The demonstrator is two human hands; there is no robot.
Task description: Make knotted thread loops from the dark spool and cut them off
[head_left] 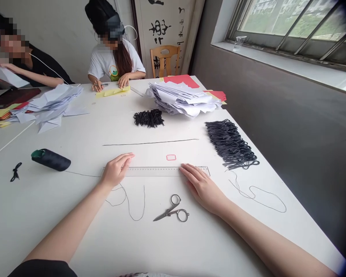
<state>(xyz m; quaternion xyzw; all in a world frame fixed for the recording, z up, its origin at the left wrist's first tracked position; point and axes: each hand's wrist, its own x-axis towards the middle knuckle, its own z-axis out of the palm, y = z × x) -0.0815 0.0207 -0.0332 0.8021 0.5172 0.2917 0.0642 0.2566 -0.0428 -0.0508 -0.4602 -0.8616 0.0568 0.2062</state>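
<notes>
A clear ruler [154,171] lies crosswise on the table before me. My left hand [115,169] rests on its left end, fingers stretched out and thumb a little apart. Flat over its right end lies my right hand [200,184], fingers extended. From a spool of black thread [53,159] at the left, a strand runs to my left hand, where part of it is hidden. A loose thread [137,219] curls below that hand. Metal scissors [171,211] with spread handles lie nearer me. Beyond the ruler are a straight black thread [150,143] and a small red rectangle [171,157].
Bundles of looped black cords [229,144] and a smaller black bundle [148,118] lie beyond my hands. A tall paper stack [181,98] stands behind. Another thread [262,200] curls near the right table edge. Two people sit across, one handling yellow paper [112,91].
</notes>
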